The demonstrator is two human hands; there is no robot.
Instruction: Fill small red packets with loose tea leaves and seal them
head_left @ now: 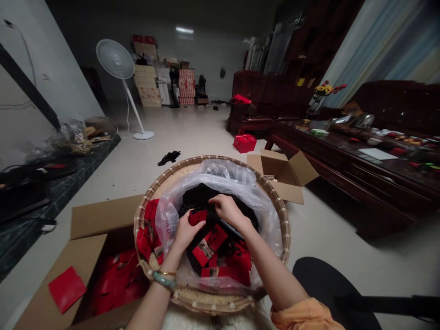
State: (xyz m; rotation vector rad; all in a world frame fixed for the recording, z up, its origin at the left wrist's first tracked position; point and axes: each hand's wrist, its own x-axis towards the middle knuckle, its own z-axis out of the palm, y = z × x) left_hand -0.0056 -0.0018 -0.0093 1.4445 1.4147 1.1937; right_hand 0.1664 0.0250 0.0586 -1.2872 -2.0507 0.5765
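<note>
A round woven bamboo tray (284,220) stands in front of me, with a clear plastic bag (271,215) spread open in it. Inside the bag lie black material (202,191) and several red printed packets (210,245). My left hand (185,231), with a bangle at its wrist, grips a small red packet (198,216) between thumb and fingers. Just to its right, my right hand (228,211) is closed in a pinch over the black material; what its fingertips hold is too small to make out. More red packets (147,233) lie at the tray's left side.
An open carton (99,217) of red packets sits at the left, one red piece (67,289) on its flap. Another open carton (285,172) and a red box (244,143) stand beyond the tray. A dark wooden table (330,174) runs along the right; a white fan (143,134) stands back left.
</note>
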